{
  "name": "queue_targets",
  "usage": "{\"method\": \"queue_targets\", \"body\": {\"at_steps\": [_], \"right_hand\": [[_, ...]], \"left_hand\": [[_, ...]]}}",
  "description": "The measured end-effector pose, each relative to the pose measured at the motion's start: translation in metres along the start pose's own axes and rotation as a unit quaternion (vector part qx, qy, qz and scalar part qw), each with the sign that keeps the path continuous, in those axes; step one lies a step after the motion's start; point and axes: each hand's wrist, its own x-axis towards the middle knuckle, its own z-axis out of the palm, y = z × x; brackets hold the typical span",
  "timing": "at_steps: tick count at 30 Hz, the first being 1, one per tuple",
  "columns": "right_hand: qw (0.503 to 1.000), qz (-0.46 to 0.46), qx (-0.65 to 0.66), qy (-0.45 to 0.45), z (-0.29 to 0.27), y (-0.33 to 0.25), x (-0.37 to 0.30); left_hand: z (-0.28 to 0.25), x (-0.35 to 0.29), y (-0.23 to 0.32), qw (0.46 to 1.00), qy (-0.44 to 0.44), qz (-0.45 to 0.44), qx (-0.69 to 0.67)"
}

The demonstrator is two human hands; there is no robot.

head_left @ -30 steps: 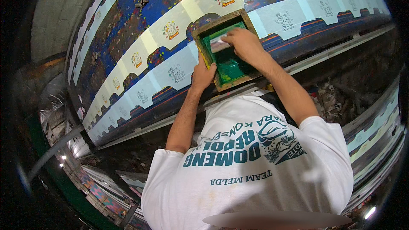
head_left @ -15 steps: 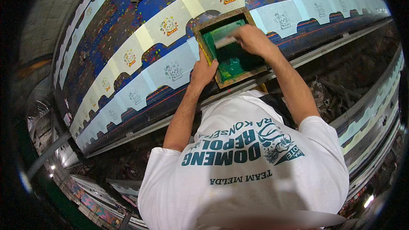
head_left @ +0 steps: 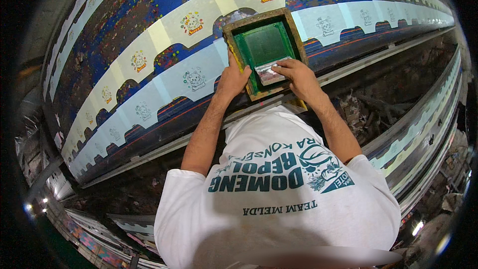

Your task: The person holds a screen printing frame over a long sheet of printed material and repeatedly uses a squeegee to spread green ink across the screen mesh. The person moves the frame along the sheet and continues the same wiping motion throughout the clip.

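A wooden screen-printing frame (head_left: 298,45) lies over a row of pale cut fabric pieces (head_left: 172,80) on a long table. Its mesh (head_left: 264,42) is stained green. My left hand (head_left: 233,80) grips the frame's left side, near its close corner. Inside the frame, my right hand (head_left: 298,78) is closed on a squeegee (head_left: 270,73) that rests at the near end of the mesh. Outlined bear prints with green marks (head_left: 194,78) show on the fabric left of the frame; to its right, the bear print (head_left: 325,26) is in dark outline.
Farther back runs another row of fabric with coloured bear prints (head_left: 191,23). The tabletop (head_left: 129,15) is blue and dark, speckled with paint. A metal rail (head_left: 164,147) follows its near edge. Beyond a dark gap with scraps (head_left: 378,104), another fabric-covered table (head_left: 408,152) stands at the right.
My right hand has drawn nearer to me with the squeegee, from the frame's far half to its near end. The left hand keeps its grip on the frame. The view has shifted slightly.
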Motion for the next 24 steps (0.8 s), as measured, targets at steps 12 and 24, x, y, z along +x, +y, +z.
{"method": "queue_targets", "body": {"at_steps": [12, 24], "right_hand": [[0.997, -0.067, -0.024, 0.02, -0.036, 0.031, -0.009], [0.998, -0.051, -0.012, 0.044, -0.125, 0.199, -0.049]], "left_hand": [[0.018, -0.006, 0.039, 0.999, 0.045, 0.016, -0.019], [0.139, 0.074, 0.173, 0.995, 0.059, 0.054, -0.055]]}}
